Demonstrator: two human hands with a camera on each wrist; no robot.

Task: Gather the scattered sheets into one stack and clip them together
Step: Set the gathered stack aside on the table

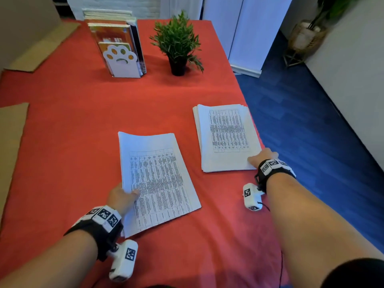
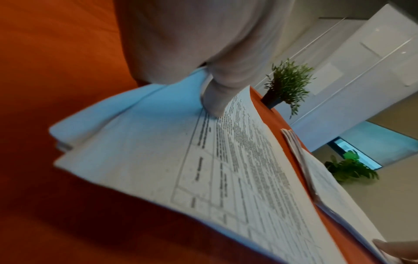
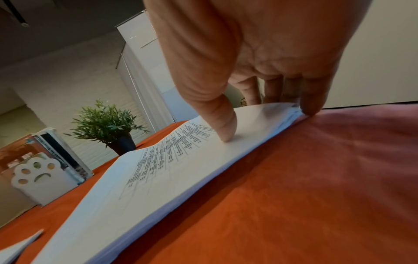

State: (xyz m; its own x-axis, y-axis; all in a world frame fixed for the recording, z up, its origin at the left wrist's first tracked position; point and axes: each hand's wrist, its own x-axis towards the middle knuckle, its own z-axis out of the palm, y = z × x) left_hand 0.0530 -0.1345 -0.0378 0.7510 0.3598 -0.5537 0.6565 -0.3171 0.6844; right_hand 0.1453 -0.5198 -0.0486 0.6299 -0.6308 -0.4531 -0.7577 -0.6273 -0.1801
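Your left hand [image 1: 121, 198] has hold of the near pile [image 1: 158, 179] at its left edge: the thumb lies on top of the printed top sheet and the fingers are tucked under the edge. In the left wrist view the thumb [image 2: 217, 96] presses on the page, and that side of the pile [image 2: 203, 169] is raised off the red cloth while the sheets under it fan out loose.

Your right hand [image 1: 262, 157] is on the far pile [image 1: 226, 138] at its near right corner. In the right wrist view the thumb [image 3: 224, 128] presses down on the top sheet and the fingers [image 3: 312, 100] curl round the corner edge, their tips at the cloth; the corner of the pile [image 3: 158, 178] is lifted a little.

Both piles hold printed tables, face up. The near pile sits at the middle of the counter [image 1: 72, 152], turned at an angle; the far pile lies at the right edge of the counter, straighter. They are apart, with bare cloth between them. No clip can be seen in any view.

Toward the back of the counter stand a plant [image 1: 178, 44] in a dark pot and, to its left, a paw bookend [image 1: 122, 61] holding books. Cardboard [image 1: 12, 142] lies along the left side.
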